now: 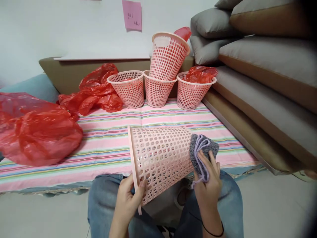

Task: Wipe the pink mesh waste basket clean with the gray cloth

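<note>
Now, my left hand (128,198) grips the sideways, perforated pink basket (160,155) at centre; my right hand (209,180) holds a grey cloth (194,145) against its base. Toward one o'clock, an upright basket (192,96) (round-rimmed) holds crinkled red plastic (200,74).

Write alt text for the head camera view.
Two hands hold a pink perforated basket on its side: the left hand grips its rim, the right hand presses a grey cloth to its base. Behind, four similar baskets, red plastic bags and stacked cushions.
</note>
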Demonstrator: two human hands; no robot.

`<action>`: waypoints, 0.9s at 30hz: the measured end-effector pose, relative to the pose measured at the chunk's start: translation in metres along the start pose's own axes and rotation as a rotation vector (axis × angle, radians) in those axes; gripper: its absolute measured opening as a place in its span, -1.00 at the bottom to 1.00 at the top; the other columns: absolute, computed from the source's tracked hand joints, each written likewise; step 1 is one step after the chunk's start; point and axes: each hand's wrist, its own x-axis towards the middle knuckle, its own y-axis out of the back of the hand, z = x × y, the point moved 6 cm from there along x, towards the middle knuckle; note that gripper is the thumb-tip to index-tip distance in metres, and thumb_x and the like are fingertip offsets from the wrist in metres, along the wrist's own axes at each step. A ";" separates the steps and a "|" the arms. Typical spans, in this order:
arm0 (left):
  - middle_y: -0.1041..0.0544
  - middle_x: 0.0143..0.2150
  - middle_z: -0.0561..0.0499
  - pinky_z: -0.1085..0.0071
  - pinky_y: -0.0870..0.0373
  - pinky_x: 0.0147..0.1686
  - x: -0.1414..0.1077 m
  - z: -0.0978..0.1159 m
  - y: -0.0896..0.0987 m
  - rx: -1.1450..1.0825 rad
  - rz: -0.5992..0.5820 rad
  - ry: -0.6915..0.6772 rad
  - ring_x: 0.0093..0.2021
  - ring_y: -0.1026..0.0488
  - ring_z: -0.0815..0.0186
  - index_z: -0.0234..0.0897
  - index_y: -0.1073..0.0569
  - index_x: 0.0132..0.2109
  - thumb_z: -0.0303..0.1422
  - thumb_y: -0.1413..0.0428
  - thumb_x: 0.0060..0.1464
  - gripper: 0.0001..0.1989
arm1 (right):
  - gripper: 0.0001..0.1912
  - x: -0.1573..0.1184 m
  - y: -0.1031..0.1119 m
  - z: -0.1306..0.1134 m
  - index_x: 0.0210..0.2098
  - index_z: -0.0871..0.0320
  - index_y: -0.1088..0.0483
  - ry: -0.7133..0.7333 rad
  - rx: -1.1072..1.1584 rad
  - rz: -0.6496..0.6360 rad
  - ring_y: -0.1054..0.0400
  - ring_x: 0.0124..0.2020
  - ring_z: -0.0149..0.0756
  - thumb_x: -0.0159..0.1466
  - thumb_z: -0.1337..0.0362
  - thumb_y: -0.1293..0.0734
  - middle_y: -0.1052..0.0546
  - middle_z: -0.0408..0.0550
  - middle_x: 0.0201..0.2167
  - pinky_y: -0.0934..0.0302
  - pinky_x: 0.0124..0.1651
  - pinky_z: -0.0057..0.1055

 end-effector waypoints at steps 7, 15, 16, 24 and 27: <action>-0.38 -0.66 0.08 0.52 -0.29 -0.62 -0.001 0.010 -0.008 0.022 -0.126 -0.022 -0.63 -0.32 0.38 -0.29 -0.45 -0.53 -0.27 -0.08 0.08 -0.72 | -0.46 -0.010 -0.018 -0.086 0.28 0.02 -0.24 0.389 0.130 -0.333 -0.06 0.38 0.03 0.32 0.26 -0.10 -0.44 -0.06 0.20 0.21 0.40 0.20; -0.41 -0.65 0.07 0.49 -0.29 -0.57 0.001 0.005 -0.011 0.041 -0.152 0.000 -0.63 -0.33 0.35 -0.26 -0.44 -0.53 -0.25 -0.05 0.09 -0.71 | -0.46 -0.011 -0.022 -0.089 0.27 0.04 -0.25 0.439 0.140 -0.390 -0.06 0.38 0.01 0.31 0.27 -0.11 -0.41 -0.06 0.23 0.22 0.41 0.14; -0.41 -0.66 0.07 0.49 -0.28 -0.59 0.001 0.005 -0.011 0.039 -0.137 -0.017 -0.64 -0.32 0.36 -0.26 -0.42 -0.55 -0.26 -0.05 0.08 -0.71 | -0.46 -0.008 -0.020 -0.081 0.27 0.02 -0.26 0.421 0.116 -0.370 -0.05 0.39 0.03 0.30 0.29 -0.13 -0.40 -0.06 0.24 0.21 0.41 0.17; -0.50 -0.60 0.00 0.45 -0.35 -0.53 0.002 0.000 -0.012 0.048 -0.128 -0.068 -0.58 -0.41 0.31 -0.28 -0.53 -0.50 -0.27 -0.08 0.07 -0.73 | -0.48 0.011 0.001 -0.011 0.26 0.01 -0.29 0.158 0.037 -0.149 -0.05 0.38 0.08 0.31 0.35 -0.22 -0.29 0.00 0.32 -0.02 0.33 0.23; -0.46 -0.63 0.02 0.46 -0.28 -0.56 0.002 0.002 -0.012 0.047 -0.113 -0.061 -0.60 -0.37 0.33 -0.26 -0.52 -0.51 -0.26 -0.06 0.07 -0.72 | -0.45 0.013 0.003 -0.002 0.28 0.05 -0.26 0.138 0.059 -0.140 -0.09 0.37 0.06 0.30 0.33 -0.28 -0.34 0.04 0.28 -0.07 0.32 0.19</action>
